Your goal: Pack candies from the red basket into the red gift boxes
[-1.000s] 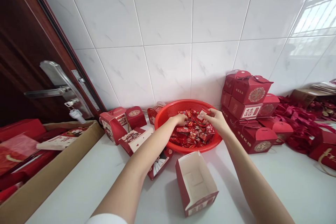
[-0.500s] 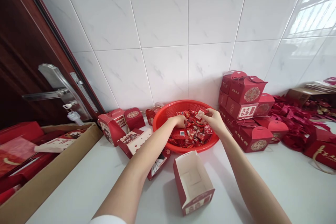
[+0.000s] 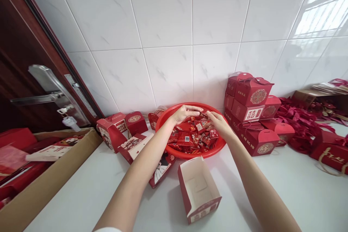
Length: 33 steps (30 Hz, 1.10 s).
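Note:
A red plastic basket [image 3: 160, 125] holds many small red wrapped candies [image 3: 187, 139]. Over its far part, my left hand [image 3: 186, 114] has its fingers stretched out to the right, with no item plainly in them. My right hand [image 3: 219, 123] faces it from the right, fingers loosely bent and apart, fingertips close to the left hand's. A red-and-white packet [image 3: 200, 126] lies among the candies below the fingertips. In front of the basket stands an open, unfilled red box [image 3: 199, 188] with a pale inside.
Closed red gift boxes [image 3: 252, 116] are stacked right of the basket, beside dark red ribbons [image 3: 299, 123]. Folded and loose boxes [image 3: 136, 141] lie to the left. A cardboard carton [image 3: 62, 163] stands near the door handle [image 3: 54, 90]. A tiled wall [image 3: 168, 72] rises behind.
My left hand has lifted out of the candies and moved toward the right hand, its fingers straightening. The packet my right hand held now lies lower, apart from its fingers. The view shifted slightly.

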Motion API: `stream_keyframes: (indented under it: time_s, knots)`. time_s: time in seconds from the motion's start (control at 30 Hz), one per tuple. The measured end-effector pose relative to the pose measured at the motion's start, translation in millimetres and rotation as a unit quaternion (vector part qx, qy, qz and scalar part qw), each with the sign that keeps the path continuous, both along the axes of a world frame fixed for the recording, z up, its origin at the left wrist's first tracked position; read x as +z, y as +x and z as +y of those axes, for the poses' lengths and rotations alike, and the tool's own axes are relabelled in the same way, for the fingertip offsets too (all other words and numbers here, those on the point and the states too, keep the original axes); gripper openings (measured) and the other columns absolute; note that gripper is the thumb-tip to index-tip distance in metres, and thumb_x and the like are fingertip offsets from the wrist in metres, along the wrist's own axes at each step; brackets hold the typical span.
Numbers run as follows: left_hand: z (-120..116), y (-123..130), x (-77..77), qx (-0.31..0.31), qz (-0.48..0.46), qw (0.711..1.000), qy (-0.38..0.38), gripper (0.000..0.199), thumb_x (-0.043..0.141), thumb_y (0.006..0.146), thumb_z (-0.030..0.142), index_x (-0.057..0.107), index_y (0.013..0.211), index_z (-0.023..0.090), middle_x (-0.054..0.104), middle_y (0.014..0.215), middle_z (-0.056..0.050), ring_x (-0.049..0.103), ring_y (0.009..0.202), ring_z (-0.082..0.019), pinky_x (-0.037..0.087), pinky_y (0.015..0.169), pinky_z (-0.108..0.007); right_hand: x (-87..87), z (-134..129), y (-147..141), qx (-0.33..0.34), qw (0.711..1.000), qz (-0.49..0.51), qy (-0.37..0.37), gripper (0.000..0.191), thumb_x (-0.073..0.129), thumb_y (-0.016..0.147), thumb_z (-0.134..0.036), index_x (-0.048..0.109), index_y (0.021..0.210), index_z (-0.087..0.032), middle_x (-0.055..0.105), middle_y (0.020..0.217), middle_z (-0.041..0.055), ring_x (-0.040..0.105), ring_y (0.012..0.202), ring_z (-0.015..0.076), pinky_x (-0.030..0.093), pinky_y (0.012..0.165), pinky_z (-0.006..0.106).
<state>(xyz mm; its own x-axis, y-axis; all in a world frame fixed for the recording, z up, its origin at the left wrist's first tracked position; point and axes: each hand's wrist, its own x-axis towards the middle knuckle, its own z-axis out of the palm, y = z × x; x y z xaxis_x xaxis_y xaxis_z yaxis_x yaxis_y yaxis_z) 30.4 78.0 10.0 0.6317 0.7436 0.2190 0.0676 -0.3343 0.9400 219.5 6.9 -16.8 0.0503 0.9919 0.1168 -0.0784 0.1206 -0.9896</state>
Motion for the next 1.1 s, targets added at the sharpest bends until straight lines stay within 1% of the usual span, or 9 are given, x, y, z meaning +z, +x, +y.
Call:
stream_keyframes:
  time_s: [0.07, 0.27, 0.47, 0.63, 0.73, 0.87, 0.97, 1.03, 1.1]
  knots:
    - [-0.9, 0.7, -0.1, -0.020, -0.005, 1.000, -0.006, 0.045, 0.083, 0.062, 0.046, 0.078, 0.094, 0.014, 0.074, 0.117, -0.013, 0.065, 0.113, -0.028, 0.047, 0.102, -0.042, 0.8, -1.5, 1.3, 0.021, 1.000, 0.021, 0.003, 0.037, 0.085, 0.067, -0.047, 0.072, 0.089, -0.020, 0.073, 0.075, 0.0034, 0.068, 0.058, 0.0181, 0.054, 0.052, 0.028]
    - [7.5, 4.1, -11.4, -0.012, 0.087, 0.996, 0.010, 0.055, 0.073, 0.076, 0.024, 0.065, 0.130, 0.016, 0.069, 0.128, -0.014, 0.066, 0.113, -0.024, 0.050, 0.099, -0.038, -2.5, 1.9, 8.9, -0.013, 0.994, 0.100, 0.038, 0.048, 0.096, 0.047, -0.039, 0.072, 0.084, -0.019, 0.070, 0.067, -0.0006, 0.065, 0.063, 0.0149, 0.053, 0.063, 0.028]
    - [10.2, 5.3, -29.0, 0.019, 0.274, 0.960, 0.054, 0.031, 0.078, 0.072, 0.020, 0.078, 0.103, 0.019, 0.077, 0.103, -0.006, 0.069, 0.102, -0.025, 0.052, 0.094, -0.034, -5.6, 6.1, 11.3, -0.044, 0.987, 0.144, 0.051, 0.047, 0.098, 0.045, -0.035, 0.074, 0.082, -0.019, 0.072, 0.071, 0.0006, 0.066, 0.070, 0.0144, 0.053, 0.070, 0.028]
    - [-4.6, 17.0, -26.8, 0.020, 0.379, 0.916, 0.134, 0.070, 0.087, 0.066, 0.032, 0.065, 0.133, 0.030, 0.064, 0.134, -0.003, 0.056, 0.129, -0.028, 0.043, 0.109, -0.034, -3.9, 4.5, 11.7, -0.029, 0.982, 0.179, 0.049, 0.049, 0.099, 0.043, -0.032, 0.075, 0.084, -0.021, 0.074, 0.077, 0.0014, 0.069, 0.077, 0.0160, 0.055, 0.078, 0.029]
    - [-11.0, 27.8, -23.6, 0.035, 0.452, 0.872, 0.186, 0.052, 0.084, 0.069, 0.040, 0.074, 0.119, 0.027, 0.058, 0.139, -0.007, 0.049, 0.135, -0.033, 0.040, 0.114, -0.040, -2.9, 3.9, 13.0, -0.017, 0.978, 0.201, 0.046, 0.049, 0.098, 0.044, -0.030, 0.075, 0.087, -0.021, 0.075, 0.081, 0.0018, 0.070, 0.081, 0.0173, 0.056, 0.080, 0.030]
    - [-11.5, 29.7, -19.0, 0.092, 0.520, 0.820, 0.219, 0.019, 0.076, 0.073, 0.019, 0.079, 0.091, 0.015, 0.060, 0.134, -0.017, 0.046, 0.136, -0.041, 0.034, 0.116, -0.054, -2.4, 3.9, 14.4, -0.005, 0.974, 0.222, 0.042, 0.046, 0.097, 0.046, -0.028, 0.076, 0.087, -0.023, 0.075, 0.083, 0.0013, 0.070, 0.081, 0.0177, 0.058, 0.078, 0.031]
    - [-9.8, 23.7, -16.4, 0.095, 0.542, 0.805, 0.219, 0.020, 0.065, 0.077, 0.007, 0.078, 0.087, 0.017, 0.071, 0.116, -0.012, 0.059, 0.123, -0.032, 0.042, 0.110, -0.043, -2.0, 4.1, 14.4, 0.003, 0.972, 0.230, 0.040, 0.048, 0.097, 0.046, -0.027, 0.075, 0.088, -0.023, 0.076, 0.084, 0.0007, 0.070, 0.080, 0.0165, 0.058, 0.078, 0.029]
    - [-9.1, 21.3, -16.9, 0.072, 0.548, 0.807, 0.208, 0.025, 0.062, 0.078, 0.008, 0.077, 0.092, 0.023, 0.075, 0.106, -0.004, 0.068, 0.108, -0.023, 0.049, 0.100, -0.031, -1.5, 4.2, 14.2, 0.008, 0.972, 0.233, 0.038, 0.048, 0.097, 0.046, -0.025, 0.075, 0.089, -0.022, 0.075, 0.084, 0.0006, 0.070, 0.080, 0.0155, 0.058, 0.079, 0.028]
    - [-8.3, 21.8, -19.6, 0.049, 0.551, 0.809, 0.200, 0.026, 0.065, 0.080, 0.014, 0.075, 0.101, 0.026, 0.076, 0.106, -0.001, 0.070, 0.102, -0.020, 0.053, 0.091, -0.027, -1.0, 4.2, 14.1, 0.011, 0.971, 0.235, 0.037, 0.048, 0.097, 0.046, -0.024, 0.075, 0.088, -0.022, 0.075, 0.083, 0.0003, 0.069, 0.079, 0.0151, 0.058, 0.079, 0.028]
